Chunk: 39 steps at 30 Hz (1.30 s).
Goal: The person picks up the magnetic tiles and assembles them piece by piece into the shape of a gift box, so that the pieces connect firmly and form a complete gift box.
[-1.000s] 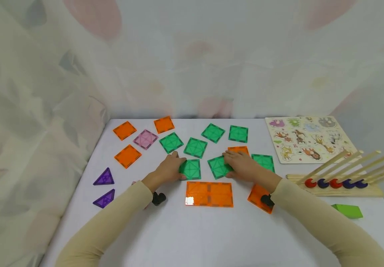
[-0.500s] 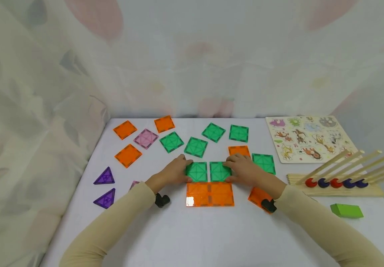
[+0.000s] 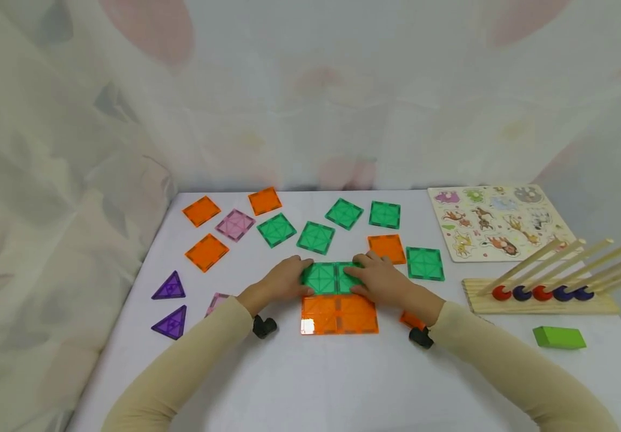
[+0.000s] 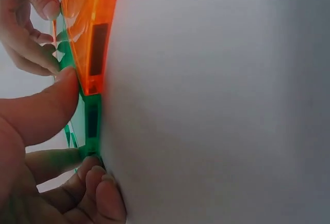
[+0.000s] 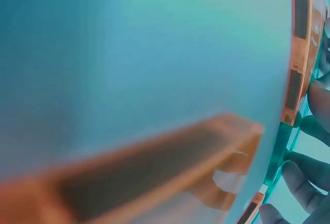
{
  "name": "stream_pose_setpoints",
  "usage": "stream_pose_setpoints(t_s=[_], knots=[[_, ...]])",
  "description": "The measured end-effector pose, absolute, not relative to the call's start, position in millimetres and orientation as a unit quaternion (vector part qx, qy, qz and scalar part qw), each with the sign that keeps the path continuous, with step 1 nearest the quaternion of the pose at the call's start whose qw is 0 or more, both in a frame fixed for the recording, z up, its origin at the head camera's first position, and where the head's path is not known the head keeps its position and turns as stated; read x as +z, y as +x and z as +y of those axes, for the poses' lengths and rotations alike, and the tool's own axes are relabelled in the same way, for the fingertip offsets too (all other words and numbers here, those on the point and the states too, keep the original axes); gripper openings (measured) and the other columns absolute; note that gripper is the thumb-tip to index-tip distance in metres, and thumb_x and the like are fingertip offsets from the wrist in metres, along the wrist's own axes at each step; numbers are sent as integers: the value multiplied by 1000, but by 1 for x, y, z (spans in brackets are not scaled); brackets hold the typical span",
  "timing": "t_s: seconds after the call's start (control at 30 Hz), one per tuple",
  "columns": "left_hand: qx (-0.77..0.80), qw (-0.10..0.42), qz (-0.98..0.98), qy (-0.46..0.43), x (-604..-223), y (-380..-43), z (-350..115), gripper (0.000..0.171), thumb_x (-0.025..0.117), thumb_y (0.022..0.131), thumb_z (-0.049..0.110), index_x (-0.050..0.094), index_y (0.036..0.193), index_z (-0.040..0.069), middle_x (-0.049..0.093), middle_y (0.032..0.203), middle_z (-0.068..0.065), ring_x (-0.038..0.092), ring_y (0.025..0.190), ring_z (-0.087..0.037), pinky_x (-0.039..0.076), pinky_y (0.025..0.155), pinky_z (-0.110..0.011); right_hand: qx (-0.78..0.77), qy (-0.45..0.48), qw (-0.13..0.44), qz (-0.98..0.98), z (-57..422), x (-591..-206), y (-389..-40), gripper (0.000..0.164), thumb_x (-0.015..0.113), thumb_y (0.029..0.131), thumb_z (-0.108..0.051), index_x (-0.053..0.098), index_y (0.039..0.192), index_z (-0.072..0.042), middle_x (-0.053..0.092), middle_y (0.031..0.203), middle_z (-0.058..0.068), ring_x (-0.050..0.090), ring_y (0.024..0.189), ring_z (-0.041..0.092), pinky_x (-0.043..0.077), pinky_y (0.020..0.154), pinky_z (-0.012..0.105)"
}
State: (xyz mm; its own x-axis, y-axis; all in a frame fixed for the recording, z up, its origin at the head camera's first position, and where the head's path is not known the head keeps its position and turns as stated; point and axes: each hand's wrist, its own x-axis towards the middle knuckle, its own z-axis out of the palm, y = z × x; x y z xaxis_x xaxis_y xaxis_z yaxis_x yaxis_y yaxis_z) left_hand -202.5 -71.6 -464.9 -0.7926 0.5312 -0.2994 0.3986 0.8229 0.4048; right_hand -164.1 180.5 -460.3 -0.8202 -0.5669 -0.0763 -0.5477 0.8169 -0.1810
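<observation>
We saw a person's left hand (image 3: 285, 279) pinching the left green tile (image 3: 319, 279) by its 9 o'clock edge, while the right hand (image 3: 383, 279) pinched the right green tile (image 3: 345, 283) from 3 o'clock, fingers lying over part of its face. The 2 squares lay flat, side by side, at 12 o'clock from a pair of orange tiles (image 3: 356, 315) on a white table (image 3: 310, 384). We judged the squares light, stiff and glossy, apt to slide readily and perhaps to chip if dropped; the dark strips (image 4: 93, 121) along their rims looked to us like magnets that could tug at a neighbour. The best hold, we reckoned, was at the outer edges, 9 o'clock and 3 o'clock, fingertips away from the seams.
</observation>
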Motion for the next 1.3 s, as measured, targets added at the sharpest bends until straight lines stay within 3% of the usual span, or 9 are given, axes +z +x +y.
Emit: stream_pose_setpoints(t_s=[0.33, 0.5, 0.67, 0.87, 1.1, 1.3], knots=[[195, 215, 926, 243, -462, -195, -81, 71, 68, 89, 37, 40, 145, 3, 56, 109, -10, 49, 91, -20, 46, 81, -33, -128, -245, 58, 959, 209, -454, -151, 47, 62, 93, -39, 57, 134, -17, 48, 140, 11, 42, 124, 33, 38, 98, 64], [203, 196, 934, 220, -457, -186, -104, 69, 66, 90, 38, 41, 145, 5, 57, 108, -9, 52, 92, -19, 50, 84, -35, -133, -210, 46, 968, 242, -446, -127, 49, 66, 90, -38, 58, 133, -15, 51, 137, 13, 44, 121, 33, 41, 97, 62], [220, 166, 941, 195, -454, -177, -130, 63, 67, 89, 35, 46, 142, 7, 59, 110, -10, 56, 96, -21, 51, 89, -40, -104, -179, 42, 977, 264, -451, -98, 54, 71, 83, -45, 62, 128, -18, 54, 134, 12, 46, 119, 32, 45, 87, 58], [281, 138, 934, 173, -452, -159, -153, 59, 68, 89, 32, 51, 139, 7, 60, 111, -12, 55, 95, -23, 51, 84, -40, -69, -154, 66, 984, 270, -459, -75, 69, 74, 76, -54, 56, 134, -21, 51, 136, 13, 46, 120, 38, 43, 88, 65], [361, 66, 924, 109, -432, -133, -179, 58, 66, 91, 28, 47, 141, 4, 54, 126, -20, 55, 113, -37, 50, 93, -52, -98, -127, 68, 985, 282, -460, -72, 72, 78, 77, -43, 52, 138, -15, 52, 134, 17, 47, 118, 39, 42, 94, 64], [392, 30, 919, 39, -428, -112, -202, 57, 62, 94, 28, 45, 141, 1, 49, 132, -24, 49, 121, -41, 46, 97, -58, -121, -160, 81, 976, 282, -460, -77, 72, 77, 79, -40, 49, 141, -16, 50, 138, 14, 46, 122, 38, 43, 95, 61]])
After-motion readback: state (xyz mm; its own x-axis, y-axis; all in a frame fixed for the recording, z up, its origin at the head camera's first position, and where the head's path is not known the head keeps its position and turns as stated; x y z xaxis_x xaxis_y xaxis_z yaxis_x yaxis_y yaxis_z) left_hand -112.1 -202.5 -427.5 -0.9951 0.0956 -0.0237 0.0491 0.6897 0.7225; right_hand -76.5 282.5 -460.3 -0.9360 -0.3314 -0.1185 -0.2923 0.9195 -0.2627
